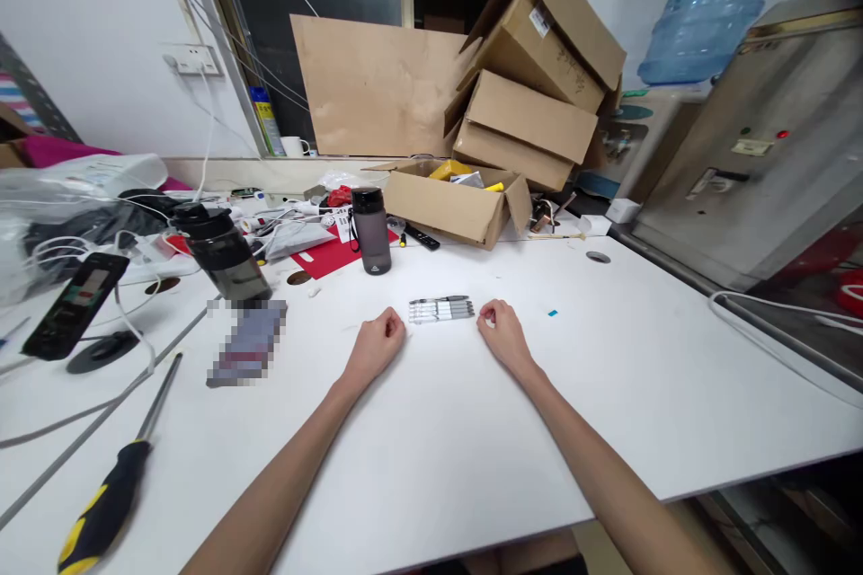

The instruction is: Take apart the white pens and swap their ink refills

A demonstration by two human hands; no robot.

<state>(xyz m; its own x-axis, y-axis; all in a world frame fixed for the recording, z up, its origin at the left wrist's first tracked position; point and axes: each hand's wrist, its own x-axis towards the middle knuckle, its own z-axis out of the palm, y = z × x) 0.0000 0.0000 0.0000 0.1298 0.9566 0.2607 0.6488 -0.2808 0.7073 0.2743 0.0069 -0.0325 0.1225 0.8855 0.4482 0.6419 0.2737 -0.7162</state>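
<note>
Several slim pens (441, 310) lie side by side on the white table (438, 440), one dark, the others silvery with dark ends. My left hand (378, 341) rests on the table just left of them, its fingers curled closed with nothing visible in them. On the other side, close to the pens' right ends, my right hand (502, 332) also rests with curled fingers and shows nothing held. A small blue-green piece (553, 313) lies right of my right hand.
A dark bottle (370, 232) stands behind the pens, before an open cardboard box (445, 205). At left are another bottle (222, 256), a blurred-out flat item (249, 346), a phone (75, 305) on a stand and a screwdriver (118, 476). Cables and clutter line the back left.
</note>
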